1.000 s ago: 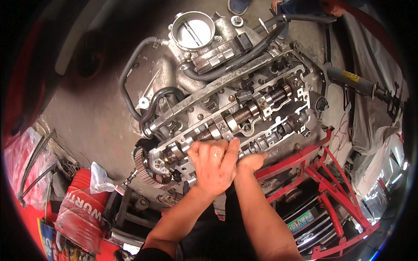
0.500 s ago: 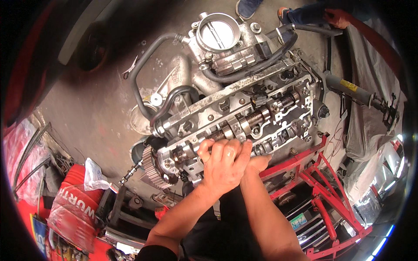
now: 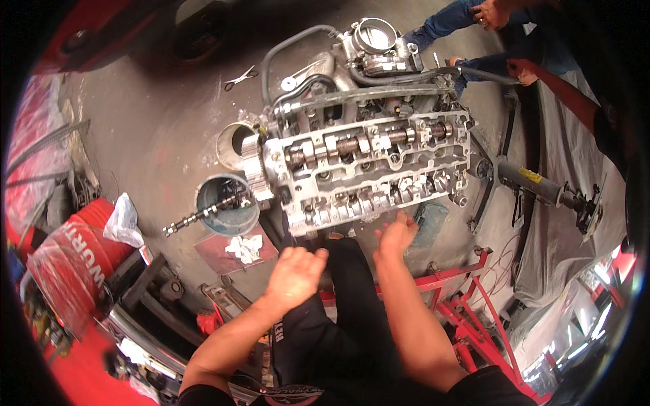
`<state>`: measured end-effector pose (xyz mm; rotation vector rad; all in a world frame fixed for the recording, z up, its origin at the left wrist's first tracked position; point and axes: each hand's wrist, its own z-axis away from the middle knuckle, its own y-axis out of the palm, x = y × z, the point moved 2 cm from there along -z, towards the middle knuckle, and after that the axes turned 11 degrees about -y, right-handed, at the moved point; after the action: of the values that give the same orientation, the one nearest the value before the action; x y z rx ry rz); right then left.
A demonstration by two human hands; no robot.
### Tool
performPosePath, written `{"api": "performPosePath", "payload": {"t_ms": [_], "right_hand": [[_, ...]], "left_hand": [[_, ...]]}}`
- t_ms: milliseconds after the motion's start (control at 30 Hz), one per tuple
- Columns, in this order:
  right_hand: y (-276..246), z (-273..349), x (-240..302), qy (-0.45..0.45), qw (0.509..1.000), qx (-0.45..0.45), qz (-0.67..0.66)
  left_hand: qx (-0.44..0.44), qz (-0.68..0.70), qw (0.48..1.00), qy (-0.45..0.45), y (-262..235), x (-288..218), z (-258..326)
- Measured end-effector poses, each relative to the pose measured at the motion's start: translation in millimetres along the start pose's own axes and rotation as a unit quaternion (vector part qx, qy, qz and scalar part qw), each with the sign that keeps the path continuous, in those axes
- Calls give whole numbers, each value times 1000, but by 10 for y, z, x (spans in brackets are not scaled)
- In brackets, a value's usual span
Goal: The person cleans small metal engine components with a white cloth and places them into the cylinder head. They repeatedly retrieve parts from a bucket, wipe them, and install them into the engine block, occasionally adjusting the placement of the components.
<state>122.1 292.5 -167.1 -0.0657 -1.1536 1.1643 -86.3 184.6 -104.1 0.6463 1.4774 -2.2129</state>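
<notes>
A cylinder head (image 3: pixel 379 169) lies across the middle of the view, with a camshaft (image 3: pixel 349 145) seated in its far row. The near row of journals shows no shaft. A toothed pulley (image 3: pixel 254 166) stands at its left end. My left hand (image 3: pixel 296 274) is curled closed, off the near left edge of the head; its palm is hidden, so I cannot make out whether anything is inside. Just off the near right edge, my right hand (image 3: pixel 398 235) has its fingers loosely bent and apart, with nothing visible between them. Neither hand touches the head.
A second camshaft (image 3: pixel 196 220) rests in a bucket (image 3: pixel 233 223) at left. White crumpled tissue (image 3: pixel 245 249) lies on a red sheet. Scissors (image 3: pixel 242 78) are on the floor. A red stand (image 3: pixel 467 284) is near right, a shock strut (image 3: pixel 528 177) farther right. Someone's hands (image 3: pixel 491 13) show far right.
My hands have come off the camshaft area, where they pressed one over the other, and moved apart toward me. My view has shifted, now showing the bucket and the whole cylinder head.
</notes>
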Motion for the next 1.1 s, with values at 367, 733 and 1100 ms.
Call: {"api": "performPosePath", "payload": {"t_ms": [367,733,1100], "right_hand": [[424,75,1248,-586,697,243,334],[518,23,1596,-627,521,253,521],[1028,-175,1807,-757,359,203,507]], "left_hand": [[251,69,723,-640,2079,434,3335],[215,20,872,-439,3130,-60,5385],[11,271,598,-754,2896,-169,4895]]}}
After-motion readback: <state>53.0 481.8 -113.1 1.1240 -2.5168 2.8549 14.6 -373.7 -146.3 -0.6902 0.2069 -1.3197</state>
